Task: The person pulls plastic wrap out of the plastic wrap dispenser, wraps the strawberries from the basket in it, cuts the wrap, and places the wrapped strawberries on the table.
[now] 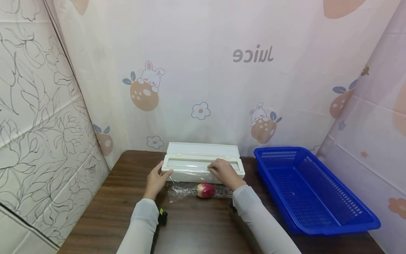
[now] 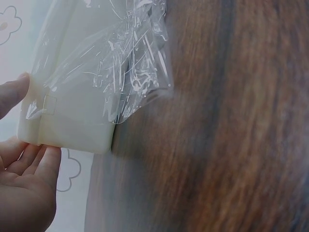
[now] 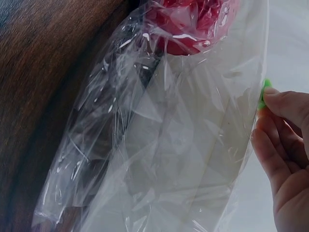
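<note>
A white cling film dispenser point(image 1: 190, 176) stands at the back of the table with its lid point(image 1: 203, 150) raised and a film roll inside. My left hand point(image 1: 156, 180) grips its left end, thumb on top and fingers at the end wall in the left wrist view. Between thumb and fingers, my right hand point(image 1: 224, 173) pinches a small green slide cutter point(image 3: 263, 94) at the dispenser's front top edge. Clear cling film point(image 1: 180, 192) drapes over the front onto the table. A red and pale round fruit or vegetable point(image 1: 206, 190) lies in the film, close before the dispenser.
To the right stands a blue perforated plastic basket point(image 1: 276, 197). The dark wooden table point(image 1: 117, 197) reaches back to a printed curtain point(image 1: 203, 88) just behind the dispenser. A black strap with a yellow tag point(image 1: 161, 211) is by the left wrist.
</note>
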Available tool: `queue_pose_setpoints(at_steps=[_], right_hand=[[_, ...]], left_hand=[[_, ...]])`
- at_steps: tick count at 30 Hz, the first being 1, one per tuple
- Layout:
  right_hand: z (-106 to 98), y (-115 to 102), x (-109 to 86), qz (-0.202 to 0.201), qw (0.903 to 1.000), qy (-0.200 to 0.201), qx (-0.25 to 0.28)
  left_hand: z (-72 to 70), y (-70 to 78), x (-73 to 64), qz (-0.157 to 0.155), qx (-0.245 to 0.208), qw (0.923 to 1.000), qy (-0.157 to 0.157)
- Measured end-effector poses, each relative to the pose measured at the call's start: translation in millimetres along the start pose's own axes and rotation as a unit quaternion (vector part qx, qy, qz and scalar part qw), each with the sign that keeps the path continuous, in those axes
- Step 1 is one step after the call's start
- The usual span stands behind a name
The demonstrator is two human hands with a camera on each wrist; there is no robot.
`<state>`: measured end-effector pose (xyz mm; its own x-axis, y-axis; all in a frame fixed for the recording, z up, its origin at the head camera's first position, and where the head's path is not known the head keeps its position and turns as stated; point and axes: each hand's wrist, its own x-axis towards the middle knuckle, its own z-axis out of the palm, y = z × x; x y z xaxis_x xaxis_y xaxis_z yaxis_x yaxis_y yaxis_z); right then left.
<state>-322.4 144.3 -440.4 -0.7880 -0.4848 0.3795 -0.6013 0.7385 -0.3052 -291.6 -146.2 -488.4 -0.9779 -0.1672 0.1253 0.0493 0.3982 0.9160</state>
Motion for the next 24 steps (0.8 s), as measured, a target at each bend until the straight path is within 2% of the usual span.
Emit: queue_pose_setpoints(at_steps=[16,24], right_hand=[[3.5,-5.7,6.5,-0.017,0.9995,-0.005,-0.028],[5.4,-5.8,7.7,-0.026,0.9994,-0.006,-0.024]], left_hand=[[0.5,0.2,-0.5,-0.003,-0.006,1.0,-0.005],[-0.1,2.0,-2.4,-0.007,-0.005,1.0,-0.003]])
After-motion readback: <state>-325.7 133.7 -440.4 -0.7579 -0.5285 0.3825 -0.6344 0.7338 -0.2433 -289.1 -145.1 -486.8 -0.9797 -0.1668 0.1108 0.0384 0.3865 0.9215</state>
